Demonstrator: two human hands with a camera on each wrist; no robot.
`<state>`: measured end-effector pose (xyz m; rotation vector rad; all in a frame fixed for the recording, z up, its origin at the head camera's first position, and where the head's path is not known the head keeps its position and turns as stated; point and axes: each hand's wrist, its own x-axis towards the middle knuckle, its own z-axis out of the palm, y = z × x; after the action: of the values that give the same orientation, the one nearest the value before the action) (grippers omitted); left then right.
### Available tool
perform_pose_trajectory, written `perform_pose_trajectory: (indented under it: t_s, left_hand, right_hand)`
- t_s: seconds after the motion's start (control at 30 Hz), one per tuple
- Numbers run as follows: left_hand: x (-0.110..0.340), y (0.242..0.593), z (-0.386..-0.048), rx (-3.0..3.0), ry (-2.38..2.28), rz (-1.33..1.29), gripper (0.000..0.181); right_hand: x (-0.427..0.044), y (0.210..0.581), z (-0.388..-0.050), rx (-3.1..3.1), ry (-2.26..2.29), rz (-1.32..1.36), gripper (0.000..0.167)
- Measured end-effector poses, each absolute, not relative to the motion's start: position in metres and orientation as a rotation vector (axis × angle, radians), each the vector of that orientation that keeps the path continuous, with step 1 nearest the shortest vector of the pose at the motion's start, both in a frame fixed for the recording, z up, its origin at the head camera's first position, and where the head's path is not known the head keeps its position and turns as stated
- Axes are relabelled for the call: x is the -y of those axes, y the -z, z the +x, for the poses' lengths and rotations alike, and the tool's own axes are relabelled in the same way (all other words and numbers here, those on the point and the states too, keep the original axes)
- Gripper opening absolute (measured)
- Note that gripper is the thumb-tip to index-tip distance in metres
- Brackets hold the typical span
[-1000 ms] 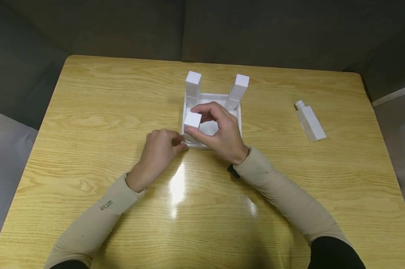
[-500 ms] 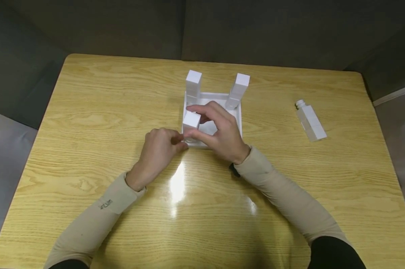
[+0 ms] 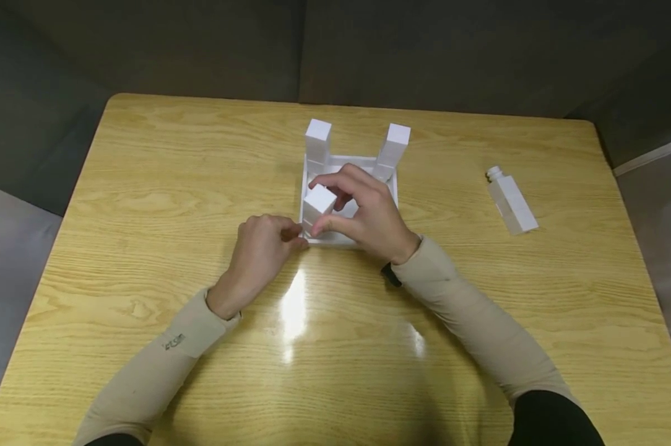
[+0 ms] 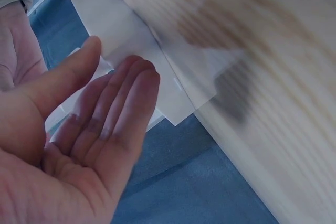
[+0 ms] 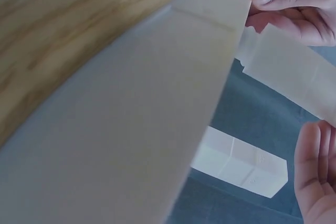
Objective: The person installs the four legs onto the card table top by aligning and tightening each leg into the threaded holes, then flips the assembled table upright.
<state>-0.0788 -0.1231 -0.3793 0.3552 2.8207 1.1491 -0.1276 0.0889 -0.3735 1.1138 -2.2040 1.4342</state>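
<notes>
A shallow white square tray (image 3: 353,160) lies on the table, with two white square legs, one at the far left corner (image 3: 318,145) and one at the far right (image 3: 394,148). My right hand (image 3: 371,217) pinches a third leg (image 3: 320,199) between thumb and fingers above the near left corner. In the right wrist view that leg (image 5: 294,69) is tilted, its threaded end towards the corner. My left hand (image 3: 260,257) holds the same corner, thumb on the near side. Its fingers touch the tray's outer wall in the left wrist view.
A loose white leg (image 3: 512,201) with a threaded end lies on the wooden table (image 3: 536,322) to the right. Dark panels (image 3: 424,56) stand behind the table's far edge.
The leg in my right hand has turned about its length and now tilts slightly. My right fingers have shifted a little around it. The left hand stays at the tray corner.
</notes>
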Motion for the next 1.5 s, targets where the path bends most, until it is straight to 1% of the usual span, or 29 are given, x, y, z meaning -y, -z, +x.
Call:
perform_pose_trajectory:
  t_s: [0.23,0.4,0.6,0.93,1.2,1.5]
  left_hand:
    - [0.123,0.378,-0.079,-2.806,-1.167,0.336,0.016]
    - [0.123,0.378,-0.080,-2.800,-1.173,0.324,0.015]
    - [0.123,0.377,-0.080,-2.814,-1.154,0.312,0.015]
    - [0.123,0.377,-0.079,-2.823,-1.139,0.321,0.014]
    - [0.123,0.379,-0.079,-2.832,-1.123,0.339,0.015]
    - [0.123,0.379,-0.079,-2.822,-1.133,0.347,0.015]
  right_hand:
    - [-0.093,0.368,-0.127,2.243,-1.428,1.113,0.054]
    - [-0.099,0.356,-0.124,2.355,-1.456,1.097,0.050]
    - [-0.102,0.341,-0.119,2.546,-1.446,1.027,0.040]
    - [-0.097,0.346,-0.117,2.498,-1.435,0.954,0.033]
    - [-0.095,0.350,-0.115,2.547,-1.473,0.874,0.035]
    - [-0.094,0.356,-0.117,2.454,-1.369,0.946,0.050]
